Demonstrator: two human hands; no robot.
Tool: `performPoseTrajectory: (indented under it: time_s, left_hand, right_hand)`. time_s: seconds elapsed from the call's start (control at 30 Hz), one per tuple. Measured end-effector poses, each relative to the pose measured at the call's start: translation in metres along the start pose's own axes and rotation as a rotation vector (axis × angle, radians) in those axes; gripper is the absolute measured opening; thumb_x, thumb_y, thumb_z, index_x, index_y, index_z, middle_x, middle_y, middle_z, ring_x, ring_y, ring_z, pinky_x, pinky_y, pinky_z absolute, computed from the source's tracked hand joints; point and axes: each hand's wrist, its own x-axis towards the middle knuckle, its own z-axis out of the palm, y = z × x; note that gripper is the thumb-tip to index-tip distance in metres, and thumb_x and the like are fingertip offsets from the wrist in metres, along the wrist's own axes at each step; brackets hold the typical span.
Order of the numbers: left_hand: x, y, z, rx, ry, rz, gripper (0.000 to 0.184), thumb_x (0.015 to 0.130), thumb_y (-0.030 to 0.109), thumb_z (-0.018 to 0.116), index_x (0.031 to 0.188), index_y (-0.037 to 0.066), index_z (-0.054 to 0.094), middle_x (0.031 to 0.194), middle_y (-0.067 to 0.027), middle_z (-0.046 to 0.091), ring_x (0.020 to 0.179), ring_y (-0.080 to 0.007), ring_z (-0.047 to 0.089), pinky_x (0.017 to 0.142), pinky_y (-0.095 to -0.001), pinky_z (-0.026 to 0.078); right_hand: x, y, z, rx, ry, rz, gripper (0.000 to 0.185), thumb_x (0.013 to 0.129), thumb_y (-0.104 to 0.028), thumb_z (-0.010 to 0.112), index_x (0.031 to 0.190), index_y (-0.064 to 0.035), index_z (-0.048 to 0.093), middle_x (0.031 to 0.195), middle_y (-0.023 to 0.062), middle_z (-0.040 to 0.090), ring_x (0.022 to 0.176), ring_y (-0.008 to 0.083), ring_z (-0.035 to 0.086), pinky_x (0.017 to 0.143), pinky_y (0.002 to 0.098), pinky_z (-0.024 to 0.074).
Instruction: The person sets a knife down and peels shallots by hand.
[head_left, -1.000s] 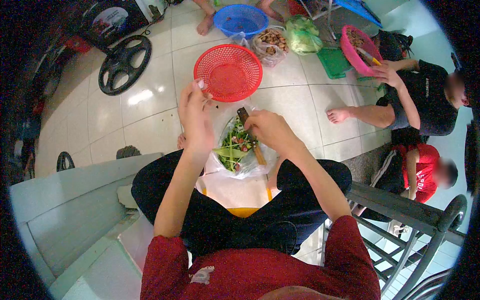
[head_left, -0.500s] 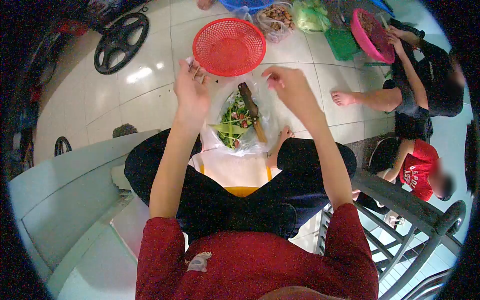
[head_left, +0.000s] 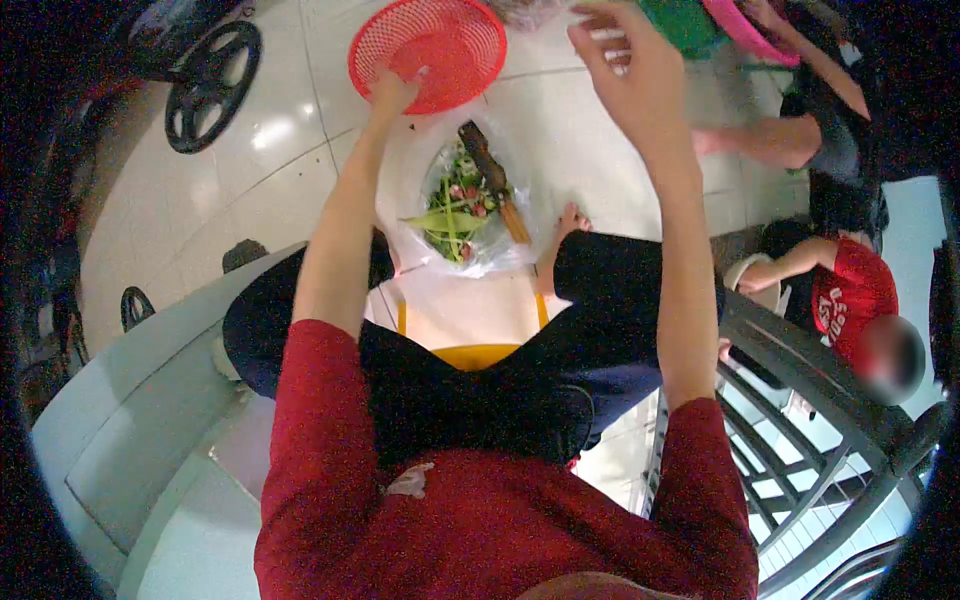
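My left hand [head_left: 394, 92] is at the near rim of a red plastic colander [head_left: 455, 60], closed on that rim with some fingers showing inside the bowl. The colander holds nothing that I can see. My right hand [head_left: 632, 75] is raised farther right, its fingers apart and bent, with nothing in them. Between my feet lies a clear plastic bag [head_left: 412, 190] with cut green leaves and stems [head_left: 450, 225] and some reddish bits. A knife with a dark blade [head_left: 482, 155] and a light wooden handle [head_left: 514, 218] rests on the bag's right side.
A green container [head_left: 685, 25] and a pink basket [head_left: 750, 35] are at the upper right, near a seated person's arm and leg. Another person in a red shirt [head_left: 865, 285] sits beyond a dark railing [head_left: 820, 370]. A black wheel-shaped object [head_left: 215, 88] lies upper left.
My left hand has gone forward onto the colander's rim. My right hand has moved forward and right, away from the bag. The view has shifted, so the floor things sit higher.
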Motion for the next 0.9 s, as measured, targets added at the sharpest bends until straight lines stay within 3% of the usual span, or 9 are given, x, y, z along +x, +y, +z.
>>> performPoseTrajectory:
  time_s: [0.07, 0.1, 0.27, 0.33, 0.37, 0.43, 0.53, 0.6, 0.9]
  left_hand:
    - [0.013, -0.042, 0.018, 0.242, -0.070, 0.156, 0.109, 0.074, 0.060, 0.072, 0.141, -0.014, 0.028, 0.133, -0.0333, 0.048, 0.122, -0.0493, 0.047, 0.102, -0.0554, 0.038]
    - [0.005, -0.026, -0.001, 0.338, -0.129, 0.224, 0.100, 0.076, 0.055, 0.071, 0.137, -0.013, 0.031, 0.128, -0.0316, 0.050, 0.117, -0.0473, 0.049, 0.099, -0.0533, 0.040]
    - [-0.127, 0.147, -0.178, 0.330, -0.437, 0.412, 0.056, 0.085, 0.033, 0.068, 0.120, -0.005, 0.048, 0.106, -0.0229, 0.062, 0.095, -0.0370, 0.059, 0.083, -0.0424, 0.047]
    - [-0.160, 0.184, -0.221, 0.246, -0.480, 0.463, 0.038, 0.089, 0.024, 0.067, 0.113, -0.002, 0.055, 0.097, -0.0195, 0.066, 0.087, -0.0329, 0.063, 0.077, -0.0381, 0.049]
    - [-0.174, 0.195, -0.238, 0.194, -0.485, 0.466, 0.029, 0.090, 0.020, 0.066, 0.109, -0.001, 0.058, 0.092, -0.0178, 0.069, 0.082, -0.0308, 0.065, 0.074, -0.0359, 0.051]
    - [-0.187, 0.201, -0.244, 0.065, -0.464, 0.508, 0.031, 0.092, 0.023, 0.065, 0.111, -0.001, 0.058, 0.092, -0.0176, 0.069, 0.082, -0.0309, 0.066, 0.074, -0.0360, 0.051]
    - [-0.205, 0.195, -0.237, -0.193, -0.290, 0.422, 0.032, 0.090, 0.019, 0.067, 0.112, -0.002, 0.058, 0.089, -0.0184, 0.069, 0.079, -0.0318, 0.066, 0.073, -0.0377, 0.051]
    - [-0.207, 0.193, -0.240, 0.072, -0.214, 0.343, 0.032, 0.086, 0.014, 0.069, 0.112, -0.001, 0.058, 0.085, -0.0182, 0.068, 0.076, -0.0320, 0.065, 0.070, -0.0391, 0.050]
    - [-0.209, 0.206, -0.240, 0.085, 0.021, 0.471, 0.030, 0.085, 0.011, 0.070, 0.111, 0.001, 0.058, 0.081, -0.0163, 0.066, 0.077, -0.0322, 0.063, 0.071, -0.0395, 0.049]
  right_hand:
    - [-0.006, -0.001, -0.006, -0.025, 0.045, -0.111, 0.019, 0.093, -0.016, 0.062, 0.100, 0.0000, 0.059, 0.087, 0.0112, 0.063, 0.074, 0.0220, 0.063, 0.068, 0.0318, 0.0498]
    - [-0.008, 0.008, -0.011, 0.011, -0.039, -0.062, 0.029, 0.091, -0.022, 0.065, 0.109, -0.0001, 0.063, 0.100, 0.0155, 0.067, 0.086, 0.0281, 0.067, 0.074, 0.0363, 0.0519]
    - [-0.037, 0.061, -0.002, -0.200, -0.245, -0.063, 0.032, 0.090, -0.027, 0.064, 0.108, -0.0005, 0.064, 0.102, 0.0180, 0.067, 0.090, 0.0321, 0.067, 0.079, 0.0397, 0.0523]
    - [-0.053, 0.084, 0.014, -0.397, -0.664, 0.185, 0.035, 0.087, -0.030, 0.065, 0.112, -0.0059, 0.067, 0.112, 0.0243, 0.066, 0.098, 0.0327, 0.067, 0.083, 0.0415, 0.0518]
    - [-0.072, 0.120, 0.032, -0.395, -0.669, 0.188, 0.035, 0.087, -0.030, 0.065, 0.112, -0.0059, 0.067, 0.112, 0.0243, 0.066, 0.098, 0.0327, 0.067, 0.083, 0.0415, 0.0518]
    - [-0.127, 0.201, 0.072, -0.296, -0.795, 0.127, 0.023, 0.088, -0.021, 0.067, 0.105, -0.0073, 0.072, 0.093, 0.0081, 0.074, 0.078, 0.0181, 0.070, 0.072, 0.0314, 0.0546]
    - [-0.201, 0.216, 0.100, -0.191, -1.180, 0.394, 0.022, 0.081, -0.019, 0.069, 0.100, -0.0078, 0.074, 0.090, 0.0097, 0.074, 0.081, 0.0184, 0.070, 0.074, 0.0337, 0.0558]
    - [-0.268, 0.237, 0.125, -0.196, -1.266, 0.458, 0.023, 0.081, -0.021, 0.068, 0.099, -0.0071, 0.072, 0.088, 0.0109, 0.072, 0.081, 0.0214, 0.069, 0.074, 0.0366, 0.0545]
    - [-0.478, 0.227, 0.235, -0.537, -0.683, 0.329, 0.032, 0.081, -0.033, 0.067, 0.094, -0.0039, 0.064, 0.080, 0.0160, 0.065, 0.083, 0.0345, 0.065, 0.074, 0.0493, 0.0487]
